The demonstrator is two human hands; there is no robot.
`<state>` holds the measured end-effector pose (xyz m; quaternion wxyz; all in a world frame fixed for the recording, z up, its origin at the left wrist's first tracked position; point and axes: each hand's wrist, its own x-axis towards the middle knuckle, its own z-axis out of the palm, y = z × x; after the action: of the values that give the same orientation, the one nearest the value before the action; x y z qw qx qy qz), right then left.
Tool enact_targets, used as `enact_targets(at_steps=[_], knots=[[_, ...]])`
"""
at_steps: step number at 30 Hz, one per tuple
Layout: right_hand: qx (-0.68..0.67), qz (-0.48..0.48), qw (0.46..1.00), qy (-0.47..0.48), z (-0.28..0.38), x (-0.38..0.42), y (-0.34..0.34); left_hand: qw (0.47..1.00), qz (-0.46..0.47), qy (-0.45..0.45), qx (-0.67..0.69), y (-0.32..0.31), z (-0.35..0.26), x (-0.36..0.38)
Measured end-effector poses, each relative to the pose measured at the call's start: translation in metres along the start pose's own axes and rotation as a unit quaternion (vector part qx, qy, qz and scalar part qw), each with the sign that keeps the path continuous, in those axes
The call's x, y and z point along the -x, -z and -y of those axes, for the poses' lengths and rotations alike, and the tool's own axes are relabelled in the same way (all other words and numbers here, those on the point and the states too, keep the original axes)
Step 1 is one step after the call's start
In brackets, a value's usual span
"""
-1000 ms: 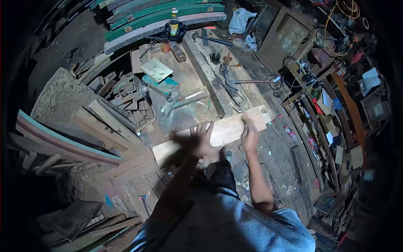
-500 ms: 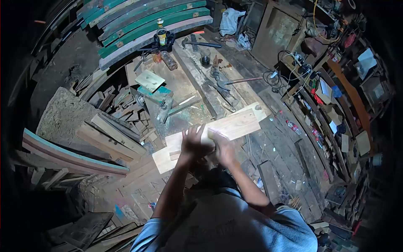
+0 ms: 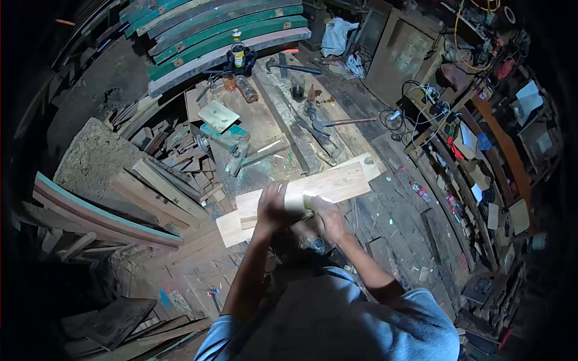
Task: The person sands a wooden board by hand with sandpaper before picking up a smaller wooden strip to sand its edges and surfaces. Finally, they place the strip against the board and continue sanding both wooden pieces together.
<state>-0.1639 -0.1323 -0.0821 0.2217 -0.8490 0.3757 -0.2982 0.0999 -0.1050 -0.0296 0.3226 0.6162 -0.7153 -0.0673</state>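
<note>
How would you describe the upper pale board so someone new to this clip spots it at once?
Find the big bench mid-view, then follow it to its near end, where the left hand and right hand are. Under them lies the upper board, pale and long. It covers most of the lower board, which is similarly pale but shows mainly at its ends.

Board (image 3: 334, 185) smooth, matt wood; floor planks (image 3: 394, 201) rough wood; shirt (image 3: 379, 325) matt cloth.
</note>
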Motion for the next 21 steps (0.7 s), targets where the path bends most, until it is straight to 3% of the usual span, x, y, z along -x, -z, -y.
enact_targets(at_steps=[1, 3, 4, 6, 9, 11, 12, 13, 15, 16, 18, 21], knots=[[-0.001, 0.082, 0.996, 0.037, 0.002, 0.007, 0.005, 1.0, 0.012, 0.004, 0.0, 0.0, 0.0, 0.0], [0.028, 0.099, 0.994, 0.044, -0.03, -0.005, 0.046, 1.0, -0.007, -0.018, -0.017, -0.002, 0.003, -0.002], [-0.005, 0.056, 0.996, -0.067, -0.045, -0.013, 0.064, 0.999, -0.014, -0.027, -0.025, -0.003, 0.003, 0.002], [0.072, -0.089, 0.98, -0.163, -0.075, -0.031, 0.084, 0.999, -0.006, -0.023, -0.028, 0.0, 0.002, 0.002], [0.074, -0.244, 0.945, -0.205, -0.037, -0.045, 0.051, 1.0, 0.0, -0.019, -0.021, 0.004, -0.004, -0.002], [0.008, -0.196, 0.967, -0.162, 0.012, -0.038, -0.006, 1.0, 0.008, -0.003, -0.027, 0.005, -0.003, -0.001], [-0.017, -0.119, 0.991, -0.057, 0.046, -0.033, -0.014, 0.999, 0.018, 0.008, -0.036, 0.002, -0.003, 0.0], [-0.058, -0.063, 0.996, -0.025, 0.028, -0.004, -0.057, 0.998, 0.028, 0.017, -0.045, 0.0, 0.0, 0.001], [0.046, 0.077, 0.995, 0.039, 0.018, -0.006, -0.021, 0.998, 0.008, -0.017, -0.067, -0.01, 0.015, 0.004], [0.101, 0.107, 0.989, -0.012, 0.016, -0.02, 0.016, 0.997, 0.004, -0.024, -0.076, -0.019, 0.022, 0.007], [0.148, -0.03, 0.984, -0.093, -0.035, -0.03, 0.049, 0.998, 0.001, -0.017, -0.056, -0.01, 0.013, 0.006], [0.183, -0.16, 0.934, -0.263, -0.046, -0.043, 0.055, 0.998, 0.016, -0.005, -0.058, -0.005, 0.009, 0.004]])
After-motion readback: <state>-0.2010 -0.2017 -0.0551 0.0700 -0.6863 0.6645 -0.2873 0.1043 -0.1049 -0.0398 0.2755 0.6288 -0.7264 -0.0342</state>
